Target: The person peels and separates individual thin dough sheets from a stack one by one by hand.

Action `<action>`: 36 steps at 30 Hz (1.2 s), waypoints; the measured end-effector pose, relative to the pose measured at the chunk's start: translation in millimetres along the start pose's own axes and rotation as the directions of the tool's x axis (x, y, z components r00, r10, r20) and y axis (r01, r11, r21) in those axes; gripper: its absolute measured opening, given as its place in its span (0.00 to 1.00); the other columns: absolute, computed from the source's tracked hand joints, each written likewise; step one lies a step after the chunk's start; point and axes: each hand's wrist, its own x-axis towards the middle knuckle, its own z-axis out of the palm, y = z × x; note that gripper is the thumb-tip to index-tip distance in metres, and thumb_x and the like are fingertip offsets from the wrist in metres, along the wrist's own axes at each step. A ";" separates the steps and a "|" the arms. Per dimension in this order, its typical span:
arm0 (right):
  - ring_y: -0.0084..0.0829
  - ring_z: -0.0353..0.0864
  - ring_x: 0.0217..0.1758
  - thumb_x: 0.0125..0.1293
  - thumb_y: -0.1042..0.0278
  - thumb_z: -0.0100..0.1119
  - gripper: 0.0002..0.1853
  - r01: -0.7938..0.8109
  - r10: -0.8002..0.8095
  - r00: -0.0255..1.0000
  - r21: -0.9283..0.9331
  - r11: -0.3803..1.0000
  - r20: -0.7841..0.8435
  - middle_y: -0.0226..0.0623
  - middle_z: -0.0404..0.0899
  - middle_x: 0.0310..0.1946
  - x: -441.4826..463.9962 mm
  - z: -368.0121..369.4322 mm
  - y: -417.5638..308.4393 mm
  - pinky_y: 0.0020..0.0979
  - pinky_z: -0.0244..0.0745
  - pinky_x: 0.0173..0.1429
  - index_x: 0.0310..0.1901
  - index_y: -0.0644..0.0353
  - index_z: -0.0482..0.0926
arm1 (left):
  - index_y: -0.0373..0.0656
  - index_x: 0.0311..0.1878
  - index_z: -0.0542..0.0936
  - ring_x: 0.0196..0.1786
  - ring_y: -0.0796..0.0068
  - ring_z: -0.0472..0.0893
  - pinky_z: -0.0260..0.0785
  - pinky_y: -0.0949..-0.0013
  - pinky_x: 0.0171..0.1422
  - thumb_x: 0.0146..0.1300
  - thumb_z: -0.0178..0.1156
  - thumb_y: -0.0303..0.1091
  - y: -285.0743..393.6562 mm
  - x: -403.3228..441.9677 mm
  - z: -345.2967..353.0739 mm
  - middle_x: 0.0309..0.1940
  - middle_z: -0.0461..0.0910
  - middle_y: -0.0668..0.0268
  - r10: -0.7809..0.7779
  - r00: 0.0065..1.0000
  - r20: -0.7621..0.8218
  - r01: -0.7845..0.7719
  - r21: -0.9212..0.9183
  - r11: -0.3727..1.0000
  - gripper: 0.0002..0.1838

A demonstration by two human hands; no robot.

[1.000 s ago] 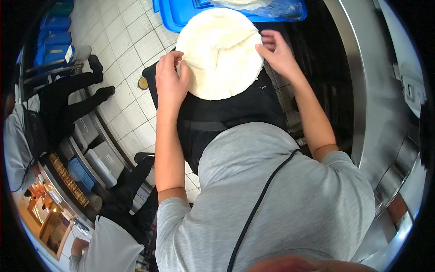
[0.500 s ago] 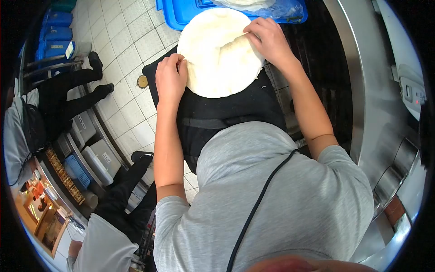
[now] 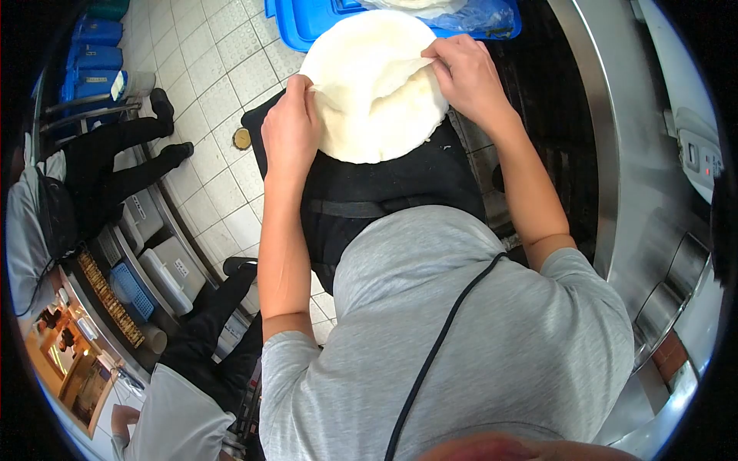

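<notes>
A round, pale, thin sheet like flatbread (image 3: 377, 127) lies in front of me above my dark-clad lap, with a raised fold across its middle. At its left edge, my left hand (image 3: 292, 127) pinches the sheet between thumb and fingers. My right hand (image 3: 465, 77) grips the upper right part, where a flap is lifted. Whether more sheets are stacked underneath cannot be made out.
A blue tray (image 3: 296, 29) with pale sheets and a plastic bag (image 3: 480, 17) is beyond the sheet. Two people in dark trousers are at the left, near a counter with lidded containers (image 3: 173, 269). A metal edge (image 3: 607, 154) curves along the right.
My right hand has moved inward from the sheet's right edge and closed on it. My left hand has risen slightly, and the flap between the hands is lifted.
</notes>
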 end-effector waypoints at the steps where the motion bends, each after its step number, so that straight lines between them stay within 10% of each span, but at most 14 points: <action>1: 0.47 0.88 0.52 0.72 0.70 0.68 0.04 -0.001 0.001 1.000 -0.001 1.000 0.001 0.42 0.90 0.39 -1.8 -0.4 -4.4 0.48 0.77 0.63 0.45 0.57 0.88 | 0.42 0.56 0.79 0.46 0.36 0.90 0.80 0.44 0.49 0.84 0.58 0.34 2.1 0.9 -0.4 0.42 0.89 0.42 0.012 1.000 -0.018 -0.012 0.014 1.000 0.08; 5: 0.53 0.89 0.48 0.75 0.66 0.65 0.06 -0.133 0.136 0.977 -0.033 0.991 0.164 0.47 0.89 0.37 -9.2 6.9 -5.2 0.51 0.79 0.59 0.45 0.58 0.84 | 0.42 0.57 0.80 0.47 0.36 0.89 0.80 0.45 0.49 0.84 0.57 0.34 -9.8 4.9 16.7 0.42 0.89 0.42 0.044 0.998 -0.040 -0.044 0.003 0.999 0.08; 14: 0.49 0.87 0.48 0.72 0.68 0.70 0.08 -0.131 0.116 0.985 0.123 0.984 0.124 0.45 0.88 0.40 -14.0 19.8 19.9 0.46 0.82 0.54 0.48 0.61 0.86 | 0.35 0.60 0.83 0.41 0.76 0.86 0.81 0.67 0.52 0.73 0.74 0.35 -52.9 -6.0 18.0 0.41 0.90 0.62 -0.155 0.980 0.124 0.183 -0.257 0.949 0.19; 23: 0.55 0.88 0.47 0.74 0.67 0.66 0.06 -0.147 0.143 0.960 0.000 0.989 0.242 0.50 0.88 0.37 -6.5 1.5 -4.6 0.53 0.81 0.55 0.43 0.61 0.83 | 0.34 0.54 0.84 0.41 0.69 0.89 0.81 0.62 0.53 0.75 0.70 0.35 -28.8 -15.8 6.4 0.39 0.91 0.57 -0.153 0.978 0.139 0.181 -0.211 0.961 0.14; 25: 0.58 0.88 0.45 0.75 0.69 0.65 0.06 -0.177 0.172 0.952 -0.004 0.984 0.253 0.53 0.87 0.35 -7.5 2.2 -12.0 0.54 0.81 0.51 0.43 0.62 0.82 | 0.34 0.53 0.79 0.45 0.40 0.92 0.82 0.50 0.51 0.78 0.63 0.33 -20.9 -17.7 5.9 0.39 0.89 0.44 -0.105 0.991 0.078 0.122 -0.257 0.959 0.10; 28: 0.60 0.91 0.42 0.74 0.70 0.62 0.05 -0.135 0.147 0.944 -0.063 0.989 0.296 0.54 0.89 0.35 -11.2 5.2 -24.0 0.60 0.79 0.54 0.46 0.62 0.80 | 0.35 0.55 0.75 0.48 0.30 0.89 0.81 0.42 0.53 0.81 0.58 0.33 -3.8 -20.5 -0.9 0.40 0.88 0.37 -0.124 0.983 0.136 0.151 -0.211 0.966 0.10; 36: 0.58 0.87 0.52 0.72 0.72 0.62 0.06 -0.110 0.108 0.954 -0.007 0.994 0.279 0.51 0.88 0.42 -14.8 4.0 -38.7 0.55 0.81 0.57 0.47 0.62 0.81 | 0.34 0.56 0.73 0.47 0.34 0.91 0.81 0.44 0.51 0.85 0.57 0.36 28.1 -23.1 -2.5 0.40 0.88 0.36 -0.148 0.969 0.200 0.164 -0.065 0.984 0.13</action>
